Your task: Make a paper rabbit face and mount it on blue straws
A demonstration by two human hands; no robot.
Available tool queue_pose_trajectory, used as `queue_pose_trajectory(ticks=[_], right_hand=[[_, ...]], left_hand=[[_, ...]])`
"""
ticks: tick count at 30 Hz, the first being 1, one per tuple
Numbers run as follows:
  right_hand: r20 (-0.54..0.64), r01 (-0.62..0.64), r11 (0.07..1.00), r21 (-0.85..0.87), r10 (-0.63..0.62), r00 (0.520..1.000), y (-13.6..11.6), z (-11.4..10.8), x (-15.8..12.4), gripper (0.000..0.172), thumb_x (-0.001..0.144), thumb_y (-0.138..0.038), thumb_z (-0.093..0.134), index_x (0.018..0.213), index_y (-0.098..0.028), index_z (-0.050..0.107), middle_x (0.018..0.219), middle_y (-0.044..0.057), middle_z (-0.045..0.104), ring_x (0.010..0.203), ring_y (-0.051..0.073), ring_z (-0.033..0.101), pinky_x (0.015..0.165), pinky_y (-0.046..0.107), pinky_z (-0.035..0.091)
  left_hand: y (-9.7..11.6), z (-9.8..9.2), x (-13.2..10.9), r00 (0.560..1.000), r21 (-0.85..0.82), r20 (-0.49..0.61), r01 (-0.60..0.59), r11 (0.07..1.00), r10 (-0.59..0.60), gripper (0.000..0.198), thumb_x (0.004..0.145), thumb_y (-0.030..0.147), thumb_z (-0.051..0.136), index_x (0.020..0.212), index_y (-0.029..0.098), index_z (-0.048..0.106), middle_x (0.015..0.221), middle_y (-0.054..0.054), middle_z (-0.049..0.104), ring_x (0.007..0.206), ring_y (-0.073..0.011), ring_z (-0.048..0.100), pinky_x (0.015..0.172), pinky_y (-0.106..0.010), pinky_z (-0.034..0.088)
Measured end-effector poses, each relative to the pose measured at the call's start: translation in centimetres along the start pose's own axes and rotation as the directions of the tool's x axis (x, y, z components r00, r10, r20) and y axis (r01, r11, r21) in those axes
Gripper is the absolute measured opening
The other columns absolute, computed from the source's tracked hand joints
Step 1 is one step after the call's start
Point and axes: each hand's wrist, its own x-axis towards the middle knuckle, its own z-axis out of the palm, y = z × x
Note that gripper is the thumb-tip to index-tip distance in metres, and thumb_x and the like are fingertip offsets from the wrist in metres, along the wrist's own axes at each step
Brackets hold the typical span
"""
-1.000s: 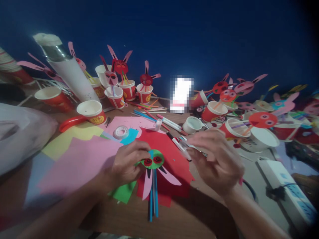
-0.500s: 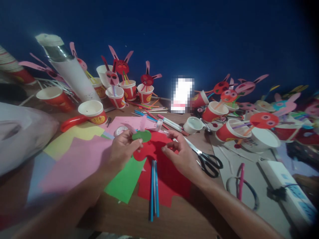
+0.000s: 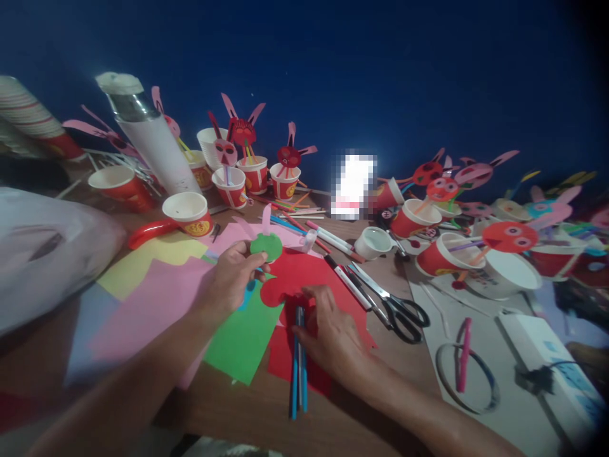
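Note:
My left hand (image 3: pixel 238 276) pinches a green paper piece (image 3: pixel 266 247) that has pink strips standing up behind it like ears. To its right, my right hand (image 3: pixel 330 327) reaches over red paper (image 3: pixel 314 273), its fingers curved around the upper end of several blue sticks (image 3: pixel 294 374). The fingers are apart, and whether they touch the sticks is unclear. Green paper (image 3: pixel 242 343) lies below my left hand. Near my right hand are a white marker (image 3: pixel 349 284) and black-handled scissors (image 3: pixel 404 314).
Pink paper (image 3: pixel 152 311) and a plastic bag (image 3: pixel 52 254) lie left. Red cups (image 3: pixel 188 216) with paper rabbit heads line the back, near a tall flask (image 3: pixel 147 136). A white cup (image 3: pixel 373 242), tape ring (image 3: pixel 469 381) and power strip (image 3: pixel 552 355) are right.
My right hand has moved down from beside the green piece to the blue sticks. My left hand has raised and turned the green piece, showing more of its face.

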Motion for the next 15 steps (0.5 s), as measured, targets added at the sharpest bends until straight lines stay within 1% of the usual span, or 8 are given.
queue_pose_trajectory(ticks=[3,7,12,15], right_hand=[[-0.044,0.043,0.999,0.030,-0.042,0.998,-0.01,0.49,-0.05,0.049,0.077,-0.011,0.057,0.122,-0.021,0.039,0.113,0.008,0.057,0.071,0.017,0.063,0.058,0.029,0.044],[-0.093,0.079,0.995,0.063,-0.073,0.993,-0.06,0.69,-0.13,0.044,0.079,-0.008,0.052,0.119,-0.023,0.040,0.114,0.007,0.054,0.077,0.018,0.064,0.062,0.030,0.046],[-0.107,0.055,0.993,0.109,-0.043,0.993,0.06,0.60,-0.12,0.034,0.084,-0.013,0.050,0.115,-0.023,0.041,0.111,0.007,0.055,0.082,0.020,0.065,0.065,0.033,0.049],[-0.108,0.028,0.992,0.120,-0.015,0.994,0.25,0.57,-0.02,0.034,0.083,-0.014,0.051,0.115,-0.022,0.041,0.111,0.009,0.055,0.085,0.022,0.065,0.067,0.035,0.051]], left_hand=[[-0.26,-0.12,0.14,1.000,0.010,0.007,-0.007,1.000,0.007,0.021,0.067,0.026,0.070,0.079,0.016,0.056,0.061,0.004,0.059,0.055,-0.0107,0.058,0.048,-0.021,0.045],[-0.41,-0.05,0.12,1.000,0.010,0.016,0.000,1.000,0.000,0.021,0.066,0.026,0.070,0.078,0.016,0.056,0.062,0.004,0.058,0.056,-0.0113,0.059,0.048,-0.021,0.045],[-0.30,0.11,0.02,1.000,-0.004,0.012,0.011,1.000,-0.011,0.023,0.067,0.027,0.070,0.082,0.015,0.057,0.067,0.003,0.059,0.060,-0.0115,0.060,0.049,-0.021,0.047],[-0.23,0.20,-0.07,1.000,-0.021,0.007,0.012,1.000,-0.012,0.024,0.067,0.027,0.071,0.083,0.015,0.058,0.071,0.002,0.061,0.062,-0.0117,0.060,0.049,-0.021,0.047]])
